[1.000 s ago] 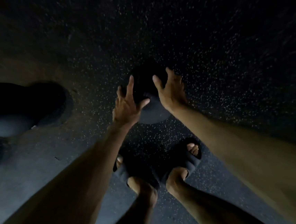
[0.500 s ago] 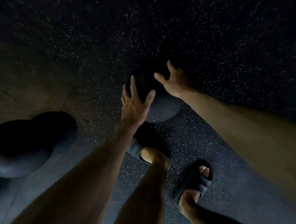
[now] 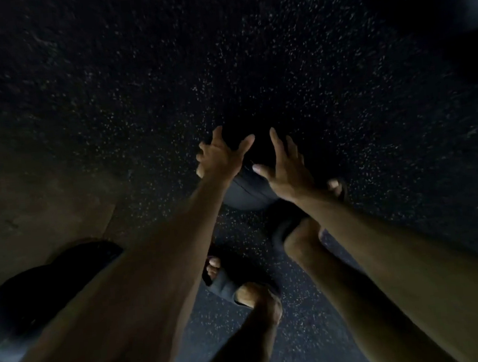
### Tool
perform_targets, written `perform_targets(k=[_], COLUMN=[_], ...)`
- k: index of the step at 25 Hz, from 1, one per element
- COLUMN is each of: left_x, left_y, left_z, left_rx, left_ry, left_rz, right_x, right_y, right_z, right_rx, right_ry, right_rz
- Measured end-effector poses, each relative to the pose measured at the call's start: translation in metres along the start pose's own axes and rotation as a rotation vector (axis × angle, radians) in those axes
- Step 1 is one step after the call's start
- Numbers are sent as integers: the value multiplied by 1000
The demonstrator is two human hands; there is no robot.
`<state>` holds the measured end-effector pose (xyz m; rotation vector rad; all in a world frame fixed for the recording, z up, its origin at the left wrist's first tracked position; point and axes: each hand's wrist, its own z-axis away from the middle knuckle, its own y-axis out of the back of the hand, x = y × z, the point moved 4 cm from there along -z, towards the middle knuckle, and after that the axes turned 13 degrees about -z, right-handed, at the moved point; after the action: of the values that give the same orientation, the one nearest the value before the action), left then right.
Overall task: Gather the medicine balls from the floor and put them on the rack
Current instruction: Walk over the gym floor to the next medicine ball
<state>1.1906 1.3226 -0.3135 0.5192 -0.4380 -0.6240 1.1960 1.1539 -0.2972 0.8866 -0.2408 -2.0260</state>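
We note dark speckled rubber floor (image 3: 309, 72), medicine ball (image 3: 247, 193) resting on it, second ball (image 3: 39, 302) well left of that ball.

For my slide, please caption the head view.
Both hands, left hand and right hand, spread around a dark medicine ball.

The dark medicine ball (image 3: 247, 191) sits on the speckled floor (image 3: 294, 73), with bare floor beyond it and to either side. On its near side the right foot's slipper (image 3: 291, 219) crowds close against it, and the left foot's slipper (image 3: 227, 281) stands a little farther back. A second dark ball (image 3: 38, 293) lies well apart toward the lower left.
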Motion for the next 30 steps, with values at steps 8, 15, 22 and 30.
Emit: perform_targets(k=[8,15,22,30], left_x=[20,122,212,249], left_y=[3,44,60,66], left_z=[19,-67,-122,-91], left_rx=[74,19,36,120], left_ry=[-400,-333,-155,-551], left_rz=[-160,-458,-265,-563], right_x=[-15,-6,-7,2], right_y=[69,99,143,244], right_z=[-127,-95,-139,-262], right_rx=[64,266,130,194], right_ry=[-141,159,42,-334], right_rz=[-198,-120,-230,-420])
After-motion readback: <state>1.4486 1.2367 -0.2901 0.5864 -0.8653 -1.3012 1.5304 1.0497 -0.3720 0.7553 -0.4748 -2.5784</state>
